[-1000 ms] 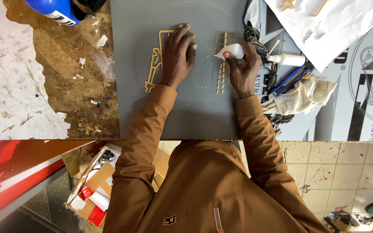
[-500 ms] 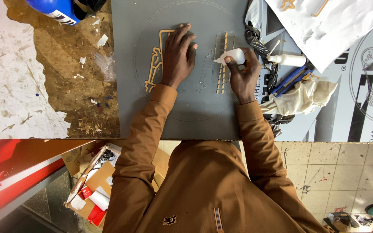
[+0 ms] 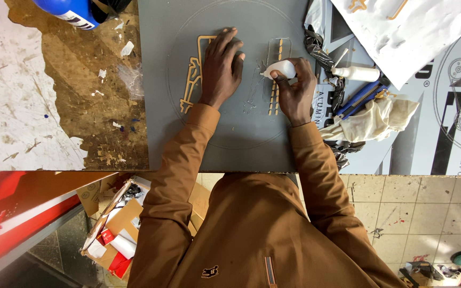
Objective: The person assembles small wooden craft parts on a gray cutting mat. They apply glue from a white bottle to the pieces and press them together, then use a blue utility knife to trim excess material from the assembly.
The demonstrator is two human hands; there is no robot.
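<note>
Hands work at the grey panel (image 3: 161, 106) on the bench's near edge. Left hand (image 3: 222, 66) lies flat, fingers spread, on a tan cutout (image 3: 190, 80). Right hand (image 3: 294, 90) is clamped around a small white glue bottle (image 3: 281, 69), nozzle over 2 tan strips (image 3: 273, 101).

Left hand (image 3: 221, 69) flat on grey board (image 3: 161, 80); right hand (image 3: 293, 93) grips white bottle (image 3: 279, 69).

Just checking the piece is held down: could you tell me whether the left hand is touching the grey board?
Touching. The head view shows the left hand lying palm-down, fingers spread, flat on the grey board over the tan cut-out shape, with no gap showing.
</note>
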